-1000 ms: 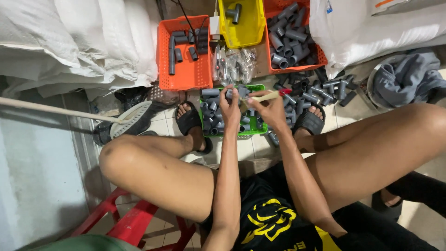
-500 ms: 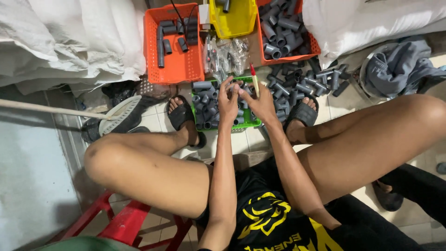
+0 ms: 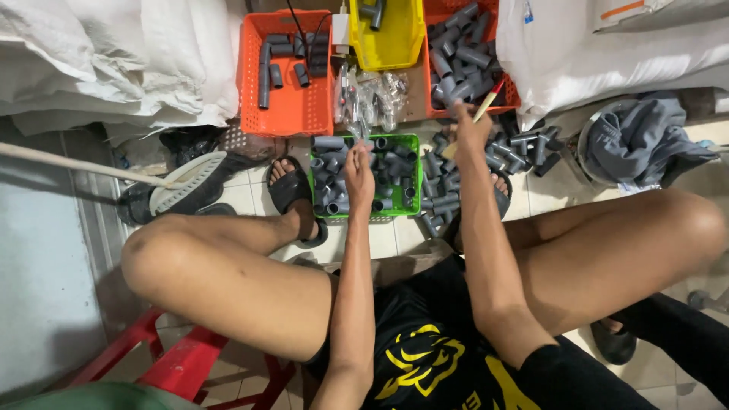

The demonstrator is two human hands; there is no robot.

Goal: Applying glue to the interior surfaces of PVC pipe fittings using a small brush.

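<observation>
Green basket (image 3: 414,168) under left hand (image 3: 359,176), brush (image 3: 487,102) in right hand (image 3: 469,130)

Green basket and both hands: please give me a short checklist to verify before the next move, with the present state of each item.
1. Left hand is over the green basket: ok.
2. Left hand grips a grey pipe piece: cannot tell, the fingers hide it.
3. Right hand holds the thin stick: ok.
4. Grey pipe pieces remain in the green basket: ok.
5. Loose pieces on the floor are contained: not ok.
</observation>
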